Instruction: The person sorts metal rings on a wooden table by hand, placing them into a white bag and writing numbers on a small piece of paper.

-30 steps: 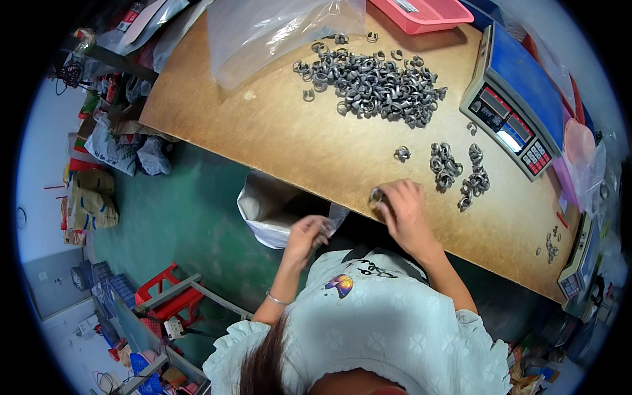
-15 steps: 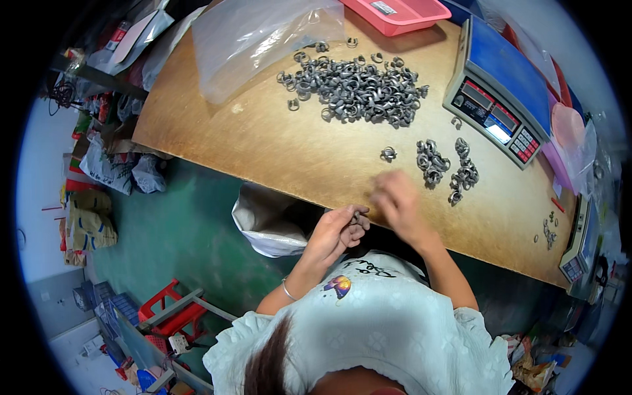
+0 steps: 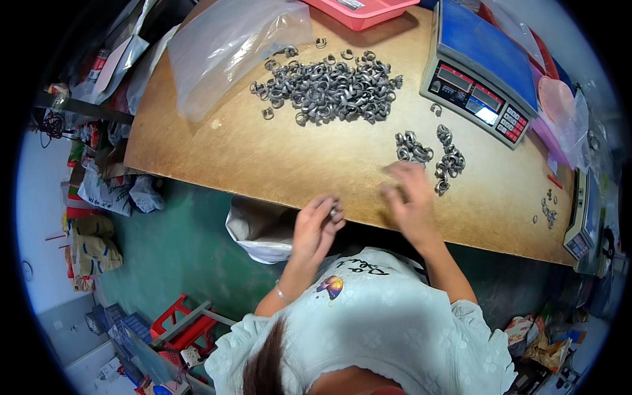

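Note:
My left hand is at the table's front edge, its fingers curled around a small grey metal ring, mostly hidden by the fingers. To its right, my right hand hovers over the tabletop, slightly blurred, thumb and fingers apart with nothing visible between them. Just beyond it lies a small cluster of grey rings, partly covered by the fingertips. Beside that is a second, longer cluster of rings. A large heap of the same open-banded rings spreads over the far middle of the table.
A blue-topped digital scale stands at the right, with a lone ring before it. A pink tray and clear plastic sheet lie at the back. A white sack hangs below the wooden table. Smaller rings lie far right.
The view has shifted, so the table's things sit further left. The ring piece lying apart, left of the small clusters, is gone from its spot. My hands have moved further apart.

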The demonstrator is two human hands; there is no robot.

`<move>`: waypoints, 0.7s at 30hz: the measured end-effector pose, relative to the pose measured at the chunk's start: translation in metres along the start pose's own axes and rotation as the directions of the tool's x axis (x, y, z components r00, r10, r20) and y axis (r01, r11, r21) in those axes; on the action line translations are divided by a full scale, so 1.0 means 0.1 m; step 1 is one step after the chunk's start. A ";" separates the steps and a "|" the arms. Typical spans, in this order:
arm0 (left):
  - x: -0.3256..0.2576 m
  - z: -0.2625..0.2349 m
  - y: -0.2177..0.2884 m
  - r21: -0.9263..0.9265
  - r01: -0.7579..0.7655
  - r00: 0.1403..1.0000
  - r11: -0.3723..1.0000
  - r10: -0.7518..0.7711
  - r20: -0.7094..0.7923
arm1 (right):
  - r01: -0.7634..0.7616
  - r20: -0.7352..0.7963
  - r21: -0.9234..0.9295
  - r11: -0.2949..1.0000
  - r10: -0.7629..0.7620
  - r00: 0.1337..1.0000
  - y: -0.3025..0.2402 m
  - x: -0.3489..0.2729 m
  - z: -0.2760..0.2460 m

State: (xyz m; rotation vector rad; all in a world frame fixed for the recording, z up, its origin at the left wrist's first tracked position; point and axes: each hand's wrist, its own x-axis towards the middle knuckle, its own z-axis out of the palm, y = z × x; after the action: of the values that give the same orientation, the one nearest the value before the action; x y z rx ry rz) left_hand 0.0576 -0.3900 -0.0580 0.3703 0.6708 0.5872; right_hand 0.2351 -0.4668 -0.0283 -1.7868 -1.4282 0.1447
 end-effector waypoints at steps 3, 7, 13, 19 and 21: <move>-0.22 -0.37 0.06 0.278 -0.267 0.962 0.923 0.271 0.025 | -0.128 -0.145 -0.382 0.915 0.078 0.986 0.14 -0.02 -0.20; -0.12 -1.10 -0.05 0.571 -0.180 0.881 0.801 0.390 -0.269 | -0.064 -0.054 -0.365 0.929 0.048 0.997 0.28 -0.16 0.09; -0.07 -1.16 -0.04 0.908 -0.018 0.909 0.419 0.385 -0.159 | -0.141 -0.072 0.146 0.979 0.153 0.986 0.15 0.00 0.37; -0.20 -0.02 -0.07 0.789 -0.459 0.834 0.409 0.504 0.224 | -0.553 0.398 0.819 0.152 0.544 0.739 0.32 0.10 0.20; 0.03 0.13 -0.10 0.790 -0.446 0.857 0.420 0.455 0.242 | -0.531 0.484 0.845 -0.064 0.516 0.707 0.32 0.09 0.11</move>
State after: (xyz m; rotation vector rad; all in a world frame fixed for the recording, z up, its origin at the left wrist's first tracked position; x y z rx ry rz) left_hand 0.0719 -0.3979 -0.0545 1.5129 0.8405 0.7578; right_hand 0.2564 -0.4539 -0.0524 -0.9969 -0.1857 1.2352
